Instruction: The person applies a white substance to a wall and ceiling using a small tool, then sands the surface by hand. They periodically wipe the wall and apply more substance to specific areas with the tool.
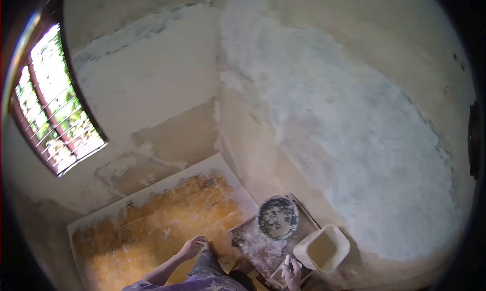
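Note:
My left hand [192, 246] is held low in front of me, above my leg and the orange tiled floor, with its fingers loosely curled; what it holds, if anything, is too small to tell. On the right, my right hand [290, 272] has its fingers closed round a small pale tool or handle that I cannot make out. It is over the lower edge of a plaster-smeared board [253, 240], left of a cream plastic container [309, 250]. Farther up the board stands a round dark bucket [278, 217] with grey-white smears inside.
A large whitish plaster patch [354, 124] covers much of the right wall. At the left is a barred window [55, 103] with greenery outside. Orange tiles [167, 225] with a pale border cover the floor below the corner.

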The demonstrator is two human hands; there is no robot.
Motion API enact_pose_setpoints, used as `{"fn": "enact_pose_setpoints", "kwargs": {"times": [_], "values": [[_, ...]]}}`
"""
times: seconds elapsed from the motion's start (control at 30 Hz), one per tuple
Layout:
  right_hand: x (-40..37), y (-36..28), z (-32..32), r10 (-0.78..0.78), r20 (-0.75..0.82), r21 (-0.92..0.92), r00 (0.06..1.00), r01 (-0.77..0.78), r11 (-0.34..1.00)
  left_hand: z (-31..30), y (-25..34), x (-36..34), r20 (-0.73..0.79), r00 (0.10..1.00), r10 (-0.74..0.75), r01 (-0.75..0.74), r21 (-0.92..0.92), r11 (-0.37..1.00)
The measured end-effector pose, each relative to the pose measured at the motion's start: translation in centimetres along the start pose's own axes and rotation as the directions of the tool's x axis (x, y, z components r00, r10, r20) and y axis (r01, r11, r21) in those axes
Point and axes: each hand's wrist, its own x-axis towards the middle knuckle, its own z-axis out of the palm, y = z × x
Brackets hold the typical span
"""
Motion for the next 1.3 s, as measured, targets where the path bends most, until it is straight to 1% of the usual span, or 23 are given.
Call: {"fn": "enact_pose_setpoints", "kwargs": {"times": [0.13,0.17,0.2,0.23,0.27,0.33,0.37,0.47,0.5,0.53,0.6,0.63,0.7,0.77,0.87,0.97,1.0,1.07,1.1,1.13,1.2,1.23,1.3], "values": [[3.7,-7.3,5.4,-0.020,0.258,-0.020,0.966,0.026,0.999,-3.6,-1.5,-3.6,-0.325,0.946,-0.011,-0.030,-0.121,0.992],[5.2,-5.7,7.9,-0.032,0.259,0.036,0.965,0.023,0.999,-3.8,-1.8,-3.4,-0.394,0.918,-0.047,-0.021,-0.168,0.986],[6.1,-7.9,10.0,-0.042,0.260,0.091,0.965,0.019,0.996,-3.8,-1.7,-3.4,-0.426,0.904,-0.032,-0.050,-0.180,0.982],[6.9,-10.3,11.0,-0.059,0.313,-0.089,0.948,0.091,0.992,-3.9,-1.6,-3.3,-0.457,0.889,-0.016,-0.080,-0.190,0.978],[8.0,-10.5,13.2,-0.128,0.316,-0.076,0.940,0.160,0.984,-4.2,-1.5,-3.0,-0.489,0.872,0.002,-0.114,-0.199,0.973],[10.3,-10.7,18.4,-0.266,0.320,-0.040,0.909,0.294,0.955,-4.8,-2.3,-2.8,-0.428,0.901,0.067,-0.155,-0.174,0.972],[10.0,-16.7,20.3,-0.408,0.288,-0.095,0.866,0.450,0.888,-5.9,-1.6,-2.9,-0.370,0.927,0.062,-0.125,-0.146,0.981],[12.2,-17.3,28.0,-0.546,0.211,-0.150,0.811,0.578,0.802,-9.9,-2.0,-5.1,-0.234,0.972,-0.030,0.002,-0.120,0.993],[12.5,-17.7,30.5,-0.221,0.304,-0.021,0.927,0.238,0.971,-11.2,-3.9,-5.3,-0.216,0.972,-0.088,0.057,-0.149,0.987],[13.0,-18.1,33.1,-0.225,0.355,0.008,0.907,0.238,0.971,-12.4,-5.7,-5.8,-0.192,0.971,-0.143,0.109,-0.177,0.978],[14.1,-20.0,38.0,-0.233,0.444,0.064,0.865,0.228,0.971,-16.1,-7.5,-7.9,-0.363,0.912,-0.190,0.144,-0.151,0.978],[13.2,-24.2,39.7,-0.265,0.486,0.096,0.833,0.251,0.963,-17.7,-8.3,-8.8,-0.469,0.861,-0.199,0.151,-0.139,0.979],[14.5,-23.8,44.2,-0.281,0.550,0.071,0.787,0.291,0.954,-21.4,-7.7,-10.9,-0.629,0.736,-0.250,0.197,-0.154,0.968],[14.7,-24.7,47.3,-0.300,0.595,0.032,0.745,0.351,0.936,-24.0,-8.0,-12.5,-0.703,0.652,-0.286,0.231,-0.176,0.957],[14.6,-26.7,50.2,-0.515,0.579,0.028,0.632,0.616,0.788,-26.8,-9.1,-13.4,-0.760,0.571,-0.311,0.179,-0.255,0.950],[15.3,-25.5,53.2,-0.442,0.582,0.032,0.683,0.524,0.851,-28.9,-10.4,-12.7,-0.792,0.520,-0.319,0.089,-0.322,0.943],[15.5,-24.8,54.6,-0.304,0.570,0.133,0.763,0.280,0.951,-29.7,-10.5,-12.2,-0.805,0.501,-0.317,0.074,-0.325,0.943],[17.5,-24.4,56.6,-0.164,0.591,0.040,0.790,0.174,0.984,-31.2,-10.6,-10.5,-0.829,0.463,-0.313,0.048,-0.329,0.943],[18.7,-24.4,57.9,-0.127,0.615,0.045,0.779,0.127,0.991,-32.2,-10.5,-9.4,-0.839,0.445,-0.314,0.050,-0.327,0.944],[20.8,-22.6,60.0,-0.201,0.597,0.062,0.777,0.205,0.977,-33.5,-10.5,-8.3,-0.858,0.424,-0.290,0.096,-0.276,0.956],[23.1,-26.0,62.7,-0.099,0.689,0.201,0.718,-0.058,0.978,-35.7,-9.7,-6.4,-0.888,0.389,-0.246,0.194,-0.182,0.964],[25.8,-22.6,65.9,-0.266,0.626,0.145,0.733,0.226,0.963,-37.0,-9.4,-5.3,-0.885,0.370,-0.283,0.218,-0.213,0.952],[28.5,-25.1,69.9,-0.434,0.486,0.235,0.758,0.365,0.901,-40.0,-9.4,-2.4,-0.882,0.345,-0.320,0.125,-0.294,0.947]]}}
